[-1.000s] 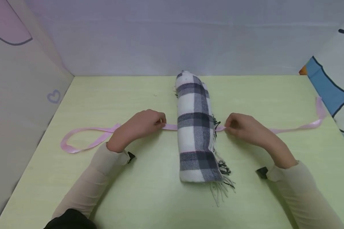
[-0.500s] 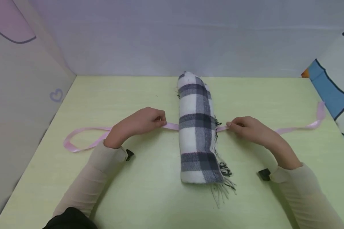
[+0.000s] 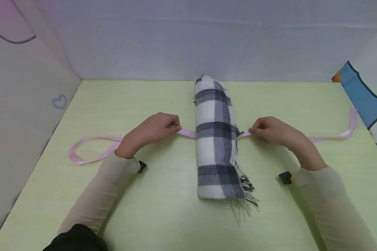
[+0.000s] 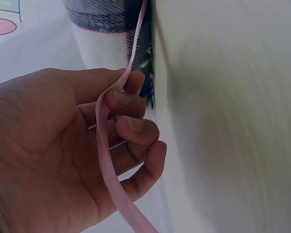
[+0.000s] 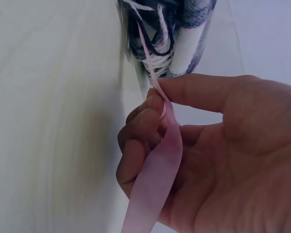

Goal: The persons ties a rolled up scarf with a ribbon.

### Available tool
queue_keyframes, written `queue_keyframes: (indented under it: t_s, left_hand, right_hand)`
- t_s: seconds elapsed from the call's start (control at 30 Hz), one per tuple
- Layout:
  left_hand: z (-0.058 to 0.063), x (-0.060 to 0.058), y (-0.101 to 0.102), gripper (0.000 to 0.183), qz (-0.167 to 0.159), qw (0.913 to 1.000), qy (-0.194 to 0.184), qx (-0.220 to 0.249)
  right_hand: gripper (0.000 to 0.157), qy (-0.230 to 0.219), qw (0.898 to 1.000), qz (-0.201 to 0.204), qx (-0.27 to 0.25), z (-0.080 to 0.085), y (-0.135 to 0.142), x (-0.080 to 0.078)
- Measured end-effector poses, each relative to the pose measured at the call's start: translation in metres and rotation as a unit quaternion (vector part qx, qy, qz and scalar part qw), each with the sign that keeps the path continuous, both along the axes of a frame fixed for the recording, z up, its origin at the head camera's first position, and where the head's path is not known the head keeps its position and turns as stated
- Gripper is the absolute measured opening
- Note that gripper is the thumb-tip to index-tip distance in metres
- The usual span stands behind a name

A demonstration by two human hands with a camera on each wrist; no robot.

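A rolled plaid scarf [image 3: 215,139], white and dark grey with fringe along its right side, lies lengthwise in the middle of the table. A pink ribbon [image 3: 186,132] passes beneath it and comes out on both sides. To the left of the roll, my left hand [image 3: 152,130] pinches the ribbon between thumb and forefinger. My right hand [image 3: 274,131] pinches it on the other side, close to the fringe. Both wrist views show the ribbon [image 4: 111,174] running from the fingertips across the palm. The stretch under the scarf is hidden.
The ribbon's left end forms a loop on the pale yellow table [image 3: 163,216]; its right tail curls near the right edge. A pale back wall [image 3: 201,42] and printed side panels border the table. A black object [image 3: 76,238] shows at the bottom left.
Both hands keep their pinch on the ribbon and have risen slightly, so its short stretches now slope up from the scarf. The scarf stays in place.
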State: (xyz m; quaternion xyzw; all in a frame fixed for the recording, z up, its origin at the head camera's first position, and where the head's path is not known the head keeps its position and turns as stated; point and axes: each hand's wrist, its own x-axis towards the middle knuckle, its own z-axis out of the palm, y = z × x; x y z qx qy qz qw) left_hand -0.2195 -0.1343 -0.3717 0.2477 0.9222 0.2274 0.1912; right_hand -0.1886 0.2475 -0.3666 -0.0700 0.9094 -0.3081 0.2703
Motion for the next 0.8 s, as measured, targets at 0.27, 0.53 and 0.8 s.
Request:
queue_keyframes:
  t_s: [0.27, 0.53, 0.8]
  left_hand:
    - [-0.009, -0.005, 0.000, 0.019, 0.022, 0.9993, 0.016, -0.025]
    - [-0.005, -0.007, -0.007, 0.019, 0.026, 0.9996, 0.001, 0.005]
    - [0.001, -0.009, -0.011, 0.020, 0.016, 0.9971, -0.027, 0.069]
  right_hand:
    - [0.033, -0.004, 1.000, -0.006, 0.003, 0.000, -0.002, -0.013]
    - [0.034, -0.018, 1.000, 0.006, 0.005, 0.005, 0.003, -0.017]
    - [0.033, -0.042, 0.999, 0.009, -0.026, 0.012, 0.010, -0.015]
